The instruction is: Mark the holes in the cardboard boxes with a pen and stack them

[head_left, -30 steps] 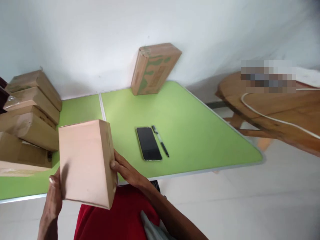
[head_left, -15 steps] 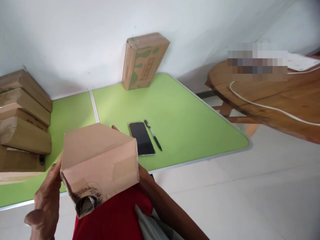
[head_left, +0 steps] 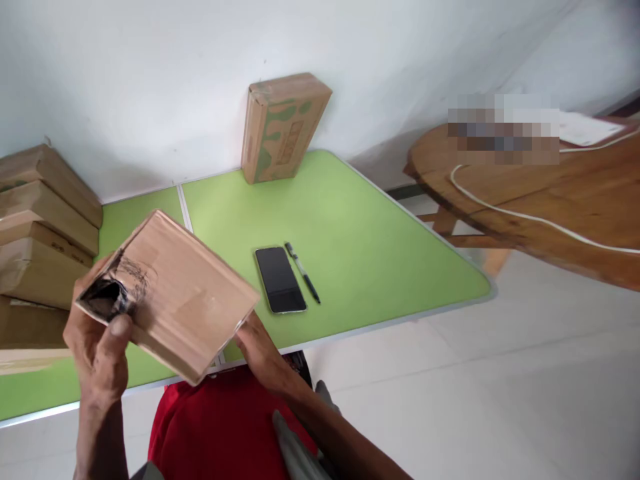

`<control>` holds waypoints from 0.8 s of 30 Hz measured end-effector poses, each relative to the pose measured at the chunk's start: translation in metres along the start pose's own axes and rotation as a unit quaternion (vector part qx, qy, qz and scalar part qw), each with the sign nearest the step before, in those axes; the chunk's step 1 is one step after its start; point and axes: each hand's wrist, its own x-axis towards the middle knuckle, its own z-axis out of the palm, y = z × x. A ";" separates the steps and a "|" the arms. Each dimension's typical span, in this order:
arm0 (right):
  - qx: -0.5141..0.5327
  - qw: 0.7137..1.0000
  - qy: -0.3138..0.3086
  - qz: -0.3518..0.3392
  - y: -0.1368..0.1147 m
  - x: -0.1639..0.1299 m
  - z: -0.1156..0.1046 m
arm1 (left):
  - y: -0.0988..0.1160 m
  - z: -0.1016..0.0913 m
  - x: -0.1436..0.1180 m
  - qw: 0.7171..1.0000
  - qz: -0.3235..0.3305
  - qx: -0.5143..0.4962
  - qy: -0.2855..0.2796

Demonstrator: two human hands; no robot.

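I see both hands on a flat cardboard box [head_left: 170,293], held up over the near edge of the green bench [head_left: 360,240]. Its broad face is tilted up toward the camera, and its long axis runs from about 10 o'clock down to 4 o'clock. The 10 o'clock end is torn and blackened (the dark patch sits right under the thumb). My left hand [head_left: 100,347] has its grip closed on that damaged end, thumb on the top face and fingers beneath. My right hand [head_left: 263,353] supports the low corner at about 4 o'clock, fingers closed against the underside; how much of the grip wraps the edge I cannot tell.

Beyond the box at 2 o'clock a dark phone [head_left: 280,279] lies flat with a pen [head_left: 303,272] just beside it, both pointing roughly 11 to 5. A printed carton [head_left: 283,127] leans on the wall at 12 o'clock. Stacked cartons [head_left: 40,227] crowd the 9 o'clock side, close to the left hand. The bench is open between box and phone, and out to its rounded right edge. A wooden table [head_left: 540,200] stands well apart at 3 o'clock.
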 end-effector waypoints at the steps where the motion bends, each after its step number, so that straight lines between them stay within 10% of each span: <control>1: 0.013 1.000 0.007 0.007 -0.001 -0.006 0.002 | -0.001 0.005 0.008 1.000 0.013 -0.019 -0.003; 9: -0.008 0.998 0.027 0.047 -0.006 -0.031 -0.009 | -0.002 0.045 0.033 0.984 0.047 -0.045 -0.166; 16: -0.103 0.981 0.148 -0.064 -0.031 -0.002 -0.051 | 0.003 0.048 0.034 0.984 0.060 0.012 -0.169; 24: -0.260 0.940 0.174 -0.134 -0.115 0.055 -0.009 | 0.000 0.043 0.034 0.982 0.106 0.079 -0.136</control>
